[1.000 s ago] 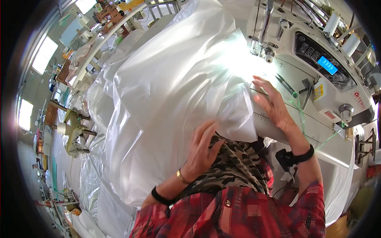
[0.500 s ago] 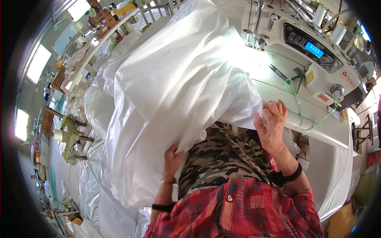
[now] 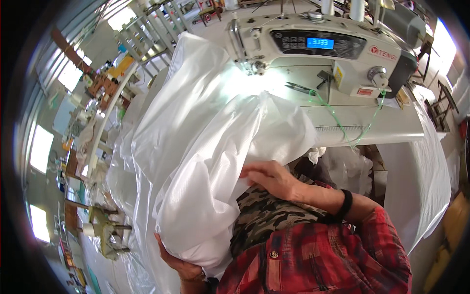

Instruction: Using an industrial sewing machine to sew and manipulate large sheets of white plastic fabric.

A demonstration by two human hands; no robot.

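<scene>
A large white sheet of thin, shiny woven plastic [image 3: 200,181] is draped over my lap and up to the sewing machine [image 3: 313,46]. Its gathered upper end lies in bright light below the needle area, where glare hides the needle and presser foot. My left hand [image 3: 178,264] cups the bulging lower left side of the sheet, with some fingers hidden beneath it. Against the sheet's right edge, above my camouflage-patterned apron, is my right hand [image 3: 271,179]; its fingers are stretched out, slightly blurred, and pinch nothing.
Dark thread snips [image 3: 299,88] lie on the machine bed, right of the light. A green cord [image 3: 335,117] hangs in a loop over the table's front edge [image 3: 372,137]. A cloth-covered stool [image 3: 105,230] stands at left. Clear plastic [image 3: 347,169] is bunched under the table.
My right hand has left the sheet's upper right corner and moved left and down. My left hand has shifted outward beneath the sheet, which is now bunched up. The head view has turned.
</scene>
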